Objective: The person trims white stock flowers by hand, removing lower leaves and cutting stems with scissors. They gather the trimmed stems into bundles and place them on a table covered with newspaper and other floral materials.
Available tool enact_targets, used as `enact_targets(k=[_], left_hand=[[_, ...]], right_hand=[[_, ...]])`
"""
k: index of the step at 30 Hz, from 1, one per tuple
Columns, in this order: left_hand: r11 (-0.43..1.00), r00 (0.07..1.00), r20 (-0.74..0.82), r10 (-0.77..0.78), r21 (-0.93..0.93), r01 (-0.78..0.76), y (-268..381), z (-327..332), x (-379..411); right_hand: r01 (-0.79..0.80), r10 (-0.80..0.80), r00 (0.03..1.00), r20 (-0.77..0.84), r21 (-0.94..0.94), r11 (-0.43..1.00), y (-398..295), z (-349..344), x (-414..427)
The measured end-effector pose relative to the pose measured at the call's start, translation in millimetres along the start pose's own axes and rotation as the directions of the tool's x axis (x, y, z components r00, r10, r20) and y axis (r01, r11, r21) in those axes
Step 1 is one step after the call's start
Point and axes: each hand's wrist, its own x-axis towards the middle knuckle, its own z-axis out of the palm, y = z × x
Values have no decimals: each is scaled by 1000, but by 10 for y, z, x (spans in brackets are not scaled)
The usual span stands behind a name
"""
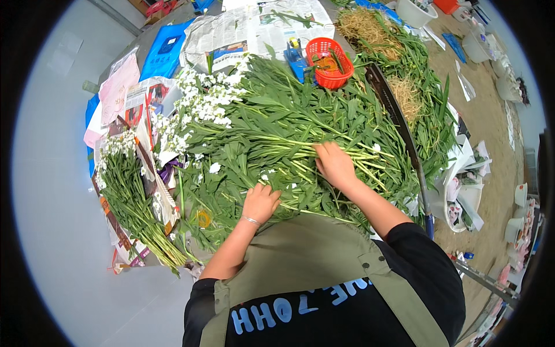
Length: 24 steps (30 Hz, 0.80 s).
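Observation:
Long leafy stems [277, 143] with white blossoms [210, 93] at their left end lie heaped before me, cut ends towards the right. My right hand [336, 165] has its fingers curled over the pale green stems near the middle of the heap. Closer to my body, my left hand [261, 204] rests with bent fingers among loose leaves [234, 191]; whether it grips anything is hidden. A separate bundle of white flowers [138, 199] lies at the left on printed wrapping paper. Yellow rubber bands [203, 218] lie among the leaves left of my left hand.
A long hinged cutter blade [392, 108] with a blue handle [429, 225] stands along the right side. Beyond the stems are a red plastic basket [329, 63], a blue tape dispenser [295, 60] and newspaper [260, 30]. Straw [368, 32] and wrapped flowers [459, 191] are at right.

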Motion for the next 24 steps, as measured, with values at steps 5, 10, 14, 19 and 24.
enact_targets(k=[5, 10, 14, 19, 24], left_hand=[[993, 990, -103, 98, -48, -103, 11, -267, 82], [989, 923, -356, 148, 56, -137, 193, -350, 306], [997, 916, -400, -36, -82, 4, 416, -381, 507], [546, 818, -36, -575, -762, 350, 296, -36, 533], [-257, 477, 359, -802, -929, 268, 67, 585, 434]], right_hand=[[19, 45, 985, 167, -367, 930, 138, 345, 267], [163, -102, 962, 252, -233, 959, 165, -151, 530], [-254, 73, 842, 534, 275, 927, -2, -550, 492], [-191, 17, 864, 503, 297, 936, -9, -241, -415], [-341, 209, 874, 438, 248, 907, -38, 158, -818]])
